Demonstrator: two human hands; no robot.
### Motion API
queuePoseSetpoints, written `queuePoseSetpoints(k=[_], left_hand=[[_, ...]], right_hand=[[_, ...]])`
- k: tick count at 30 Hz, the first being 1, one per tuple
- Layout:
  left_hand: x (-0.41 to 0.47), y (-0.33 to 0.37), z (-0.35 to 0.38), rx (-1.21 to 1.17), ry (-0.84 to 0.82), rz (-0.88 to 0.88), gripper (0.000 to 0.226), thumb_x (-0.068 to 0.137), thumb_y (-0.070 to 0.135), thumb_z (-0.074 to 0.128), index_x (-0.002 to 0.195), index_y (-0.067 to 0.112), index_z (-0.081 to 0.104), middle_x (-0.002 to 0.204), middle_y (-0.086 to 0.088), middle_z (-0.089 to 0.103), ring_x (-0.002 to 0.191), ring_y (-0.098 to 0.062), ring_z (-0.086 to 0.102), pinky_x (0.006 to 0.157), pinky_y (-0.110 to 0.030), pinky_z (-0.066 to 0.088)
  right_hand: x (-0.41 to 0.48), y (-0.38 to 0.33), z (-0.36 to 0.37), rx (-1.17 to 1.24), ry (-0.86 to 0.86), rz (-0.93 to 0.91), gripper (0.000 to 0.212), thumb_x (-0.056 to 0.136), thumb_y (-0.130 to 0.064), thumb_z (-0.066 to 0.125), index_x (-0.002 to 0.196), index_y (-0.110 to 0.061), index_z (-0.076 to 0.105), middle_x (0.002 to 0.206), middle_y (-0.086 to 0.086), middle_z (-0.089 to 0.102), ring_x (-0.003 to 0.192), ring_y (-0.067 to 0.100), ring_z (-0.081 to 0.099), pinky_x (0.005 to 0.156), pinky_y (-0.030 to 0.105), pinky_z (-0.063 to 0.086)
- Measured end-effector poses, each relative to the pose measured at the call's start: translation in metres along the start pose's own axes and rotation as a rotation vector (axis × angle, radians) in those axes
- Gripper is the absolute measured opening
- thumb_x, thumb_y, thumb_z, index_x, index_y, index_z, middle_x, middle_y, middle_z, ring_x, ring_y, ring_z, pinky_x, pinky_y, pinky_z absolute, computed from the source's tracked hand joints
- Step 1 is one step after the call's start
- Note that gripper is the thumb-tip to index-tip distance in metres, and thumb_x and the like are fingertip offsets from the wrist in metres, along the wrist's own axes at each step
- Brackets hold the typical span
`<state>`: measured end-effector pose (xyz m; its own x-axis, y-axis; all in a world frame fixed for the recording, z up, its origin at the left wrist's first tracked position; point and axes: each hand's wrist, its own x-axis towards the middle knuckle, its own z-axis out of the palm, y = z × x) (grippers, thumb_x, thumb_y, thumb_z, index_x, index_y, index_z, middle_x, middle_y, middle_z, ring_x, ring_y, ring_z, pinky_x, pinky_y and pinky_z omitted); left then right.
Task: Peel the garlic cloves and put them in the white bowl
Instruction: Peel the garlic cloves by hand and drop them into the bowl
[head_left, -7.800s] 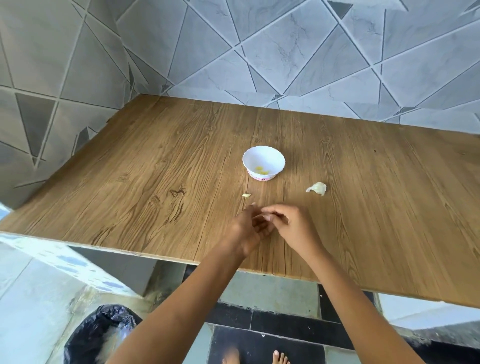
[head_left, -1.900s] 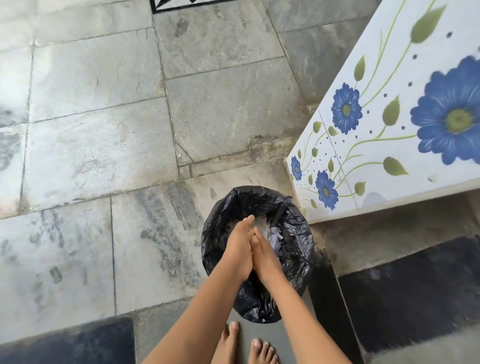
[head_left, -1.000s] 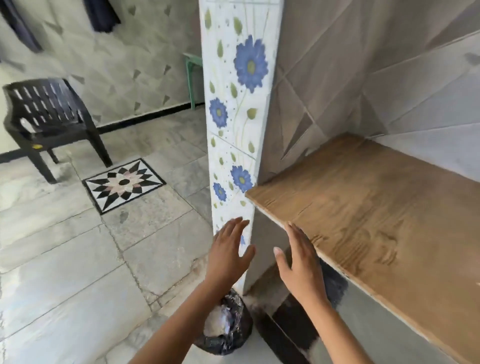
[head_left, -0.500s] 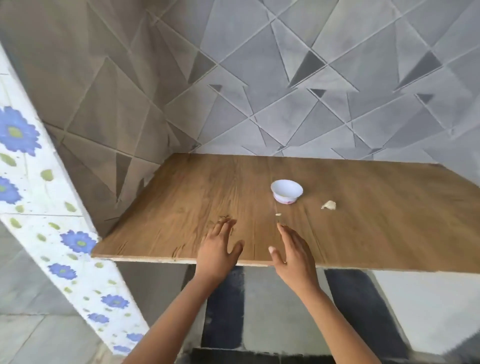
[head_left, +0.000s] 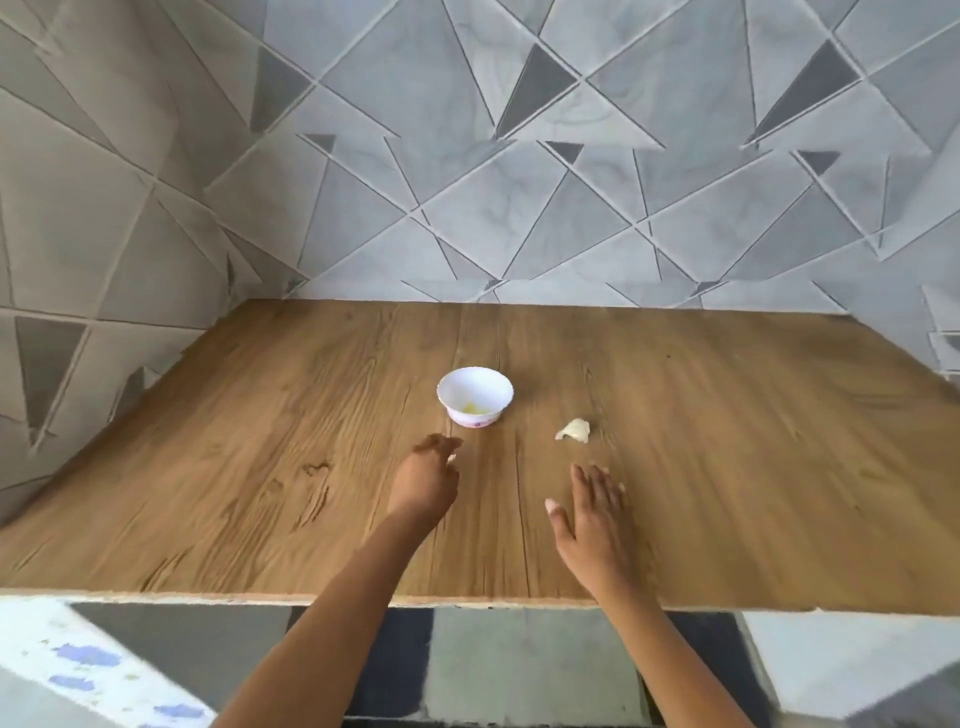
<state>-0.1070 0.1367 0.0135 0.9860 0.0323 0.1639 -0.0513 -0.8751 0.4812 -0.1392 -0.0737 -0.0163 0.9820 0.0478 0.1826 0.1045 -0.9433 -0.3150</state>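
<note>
Forward go both hands over the wooden table (head_left: 260, 441)! Left hand (head_left: 423, 480) hovers just short of the white bowl (head_left: 475, 397), fingers bent down and blurred, so whether it pinches anything is unclear. Garlic piece (head_left: 574, 431) lies right of the bowl, and near it the right hand (head_left: 592, 512) is spread flat.

A wooden bench (head_left: 249, 493) with strong brown grain filled the middle of the scene, its far edge and left edge set into a corner of grey wall tiles (head_left: 597, 208) patterned with pale and dark triangles. Below the bench's near edge lay floor tiles (head_left: 524, 670) in pale grey and near-black. Under the near left corner stood a white panel with blurred blue flowers (head_left: 78, 660).
</note>
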Motion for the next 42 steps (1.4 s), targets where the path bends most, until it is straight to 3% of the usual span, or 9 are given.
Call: queuePoseSetpoints(k=[3, 8, 15, 20, 22, 28, 34, 37, 42], left_hand=[[0.018, 0.003, 0.019, 0.133, -0.053, -0.068, 0.034, 0.093, 0.014, 0.045, 0.124, 0.017, 0.06, 0.125, -0.004, 0.057, 0.108, -0.024, 0.058, 0.078, -0.033, 0.048], [0.029, 0.004, 0.027, 0.275, -0.084, -0.059, 0.023, 0.089, 0.012, 0.046, 0.097, 0.011, 0.068, 0.096, -0.008, 0.064, 0.083, -0.026, 0.061, 0.063, -0.029, 0.045], [0.085, 0.044, -0.018, -0.097, 0.157, -0.005, 0.017, 0.082, 0.003, 0.058, 0.085, 0.004, 0.074, 0.08, -0.012, 0.071, 0.071, -0.024, 0.062, 0.063, -0.031, 0.046], [0.139, 0.078, -0.005, 0.507, -0.492, -0.186, 0.014, 0.081, 0.006, 0.06, 0.068, 0.003, 0.063, 0.075, -0.01, 0.065, 0.077, -0.03, 0.066, 0.083, -0.032, 0.054], [0.151, 0.072, 0.004, 0.585, -0.554, -0.109, 0.011, 0.081, 0.006, 0.06, 0.073, 0.004, 0.065, 0.081, -0.01, 0.065, 0.079, -0.03, 0.065, 0.082, -0.034, 0.054], [0.164, 0.052, 0.007, 0.173, -0.16, 0.088, 0.014, 0.085, 0.013, 0.057, 0.091, 0.014, 0.07, 0.098, -0.007, 0.068, 0.089, -0.027, 0.063, 0.08, -0.034, 0.052], [0.136, 0.112, 0.041, 0.028, -0.324, 0.413, 0.027, 0.087, 0.012, 0.057, 0.111, 0.014, 0.069, 0.111, -0.007, 0.069, 0.101, -0.024, 0.065, 0.086, -0.035, 0.052], [0.133, 0.115, 0.066, 0.1, -0.373, 0.386, 0.03, 0.091, 0.015, 0.056, 0.119, 0.013, 0.065, 0.117, -0.007, 0.067, 0.107, -0.023, 0.062, 0.087, -0.031, 0.048], [0.129, 0.111, 0.074, -0.106, -0.318, 0.209, 0.018, 0.083, 0.011, 0.067, 0.101, 0.008, 0.071, 0.101, -0.006, 0.071, 0.093, -0.018, 0.064, 0.072, -0.017, 0.042]], right_hand=[[0.016, 0.027, 0.004, -0.106, -0.077, 0.026, 0.096, 0.077, -0.063, -0.013, 0.149, -0.009, 0.016, 0.156, 0.015, 0.014, 0.145, 0.03, 0.011, 0.115, 0.04, 0.0], [0.029, 0.048, 0.003, -0.166, -0.146, 0.064, 0.081, 0.088, -0.062, -0.003, 0.151, -0.011, 0.004, 0.158, 0.01, 0.0, 0.146, 0.025, -0.002, 0.116, 0.04, -0.006], [0.031, 0.052, 0.006, -0.155, -0.121, 0.061, 0.112, 0.063, -0.067, -0.039, 0.15, -0.013, 0.004, 0.158, 0.009, -0.001, 0.146, 0.025, -0.004, 0.113, 0.039, -0.01], [0.03, 0.049, 0.009, -0.126, -0.127, 0.083, 0.108, 0.067, -0.071, -0.033, 0.151, -0.015, 0.007, 0.158, 0.007, 0.001, 0.146, 0.023, -0.004, 0.115, 0.038, -0.01], [0.029, 0.049, 0.008, -0.119, -0.131, 0.095, 0.108, 0.068, -0.072, -0.031, 0.15, -0.015, 0.009, 0.158, 0.007, 0.002, 0.146, 0.023, -0.003, 0.114, 0.037, -0.01], [0.029, 0.05, 0.007, -0.12, -0.131, 0.093, 0.106, 0.069, -0.075, -0.027, 0.151, -0.018, 0.009, 0.158, 0.004, 0.0, 0.146, 0.02, -0.004, 0.114, 0.035, -0.01], [0.04, 0.051, -0.001, 0.073, -0.082, 0.173, 0.085, 0.079, -0.069, 0.009, 0.149, -0.021, 0.021, 0.156, 0.0, 0.02, 0.144, 0.017, 0.014, 0.112, 0.028, 0.0], [0.051, 0.054, -0.006, 0.365, 0.01, 0.202, 0.06, 0.094, -0.044, 0.048, 0.146, -0.018, 0.03, 0.148, 0.0, 0.037, 0.137, 0.014, 0.033, 0.111, 0.025, 0.023], [0.08, 0.058, -0.016, 0.873, -0.008, 0.338, 0.049, 0.092, -0.011, 0.057, 0.139, -0.011, 0.043, 0.135, 0.001, 0.052, 0.117, 0.008, 0.052, 0.092, 0.013, 0.041]])
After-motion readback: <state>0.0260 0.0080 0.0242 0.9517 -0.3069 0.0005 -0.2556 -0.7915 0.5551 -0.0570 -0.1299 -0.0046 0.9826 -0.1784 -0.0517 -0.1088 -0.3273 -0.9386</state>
